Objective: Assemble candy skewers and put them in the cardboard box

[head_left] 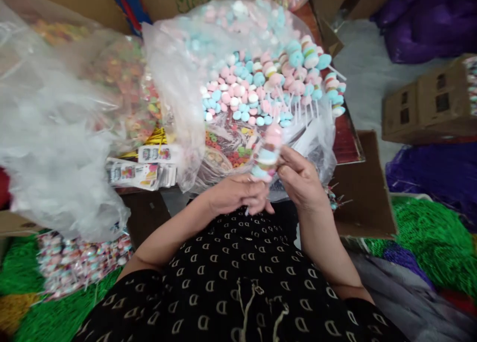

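A candy skewer (267, 156) of pink, white and blue pieces, with a brown layer among them, is held upright in front of my chest. My left hand (240, 193) is closed around its lower end, and a white stick tip pokes out below the fingers. At the skewer's right side, my right hand (300, 178) is closed with thumb and fingers pinching at its edge. Motion blur hides whether a clear wrapper lies between those fingers. Just beyond lie finished skewers (298, 79) with white sticks and a pile of loose pastel candies (238, 91).
A big clear plastic bag (167, 69) surrounds the candies. Small colourful ring candies (242, 153) lie nearer me. To the left are printed cards (134, 173), gold twist ties (158, 136) and a bag of gummies (122, 79). An open cardboard box (367, 198) stands right.
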Demonstrator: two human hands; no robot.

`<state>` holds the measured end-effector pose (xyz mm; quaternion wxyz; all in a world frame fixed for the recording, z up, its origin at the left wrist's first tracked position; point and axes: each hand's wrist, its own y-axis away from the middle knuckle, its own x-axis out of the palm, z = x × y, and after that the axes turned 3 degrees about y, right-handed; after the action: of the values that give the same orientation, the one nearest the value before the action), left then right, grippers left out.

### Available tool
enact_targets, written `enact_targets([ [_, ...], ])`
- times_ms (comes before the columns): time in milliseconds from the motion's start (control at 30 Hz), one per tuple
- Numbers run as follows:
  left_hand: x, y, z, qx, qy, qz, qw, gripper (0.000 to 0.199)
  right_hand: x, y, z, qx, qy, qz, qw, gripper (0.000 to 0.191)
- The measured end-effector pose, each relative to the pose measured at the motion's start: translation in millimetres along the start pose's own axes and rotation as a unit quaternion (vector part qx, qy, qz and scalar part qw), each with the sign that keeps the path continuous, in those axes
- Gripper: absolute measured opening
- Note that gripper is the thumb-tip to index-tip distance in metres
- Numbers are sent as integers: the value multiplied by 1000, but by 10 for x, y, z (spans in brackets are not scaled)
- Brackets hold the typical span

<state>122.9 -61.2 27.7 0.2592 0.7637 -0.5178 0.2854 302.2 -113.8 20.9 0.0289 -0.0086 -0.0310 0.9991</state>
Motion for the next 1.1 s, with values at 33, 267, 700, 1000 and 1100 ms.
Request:
enact_targets([
  [33, 46, 11, 12, -28, 28, 44, 998, 53, 35, -25, 16, 9, -33, 39, 999, 60],
  [267, -10, 187, -119, 95, -75, -109, 987, 48, 521, -269, 192, -14, -67, -2, 998, 41],
  [700, -552, 840, -360, 296, -202, -434, 827, 26, 1287, -826, 276, -159, 178, 10, 971, 33],
  [1000, -778, 1557, -710, 426, 23, -491, 759, 34, 2123, -1671, -227, -293, 508, 289, 757, 28],
  [1100, -795, 1634, -701, 426, 52, -500, 753, 37, 2203, -1745, -298, -294, 576, 307, 698, 26],
])
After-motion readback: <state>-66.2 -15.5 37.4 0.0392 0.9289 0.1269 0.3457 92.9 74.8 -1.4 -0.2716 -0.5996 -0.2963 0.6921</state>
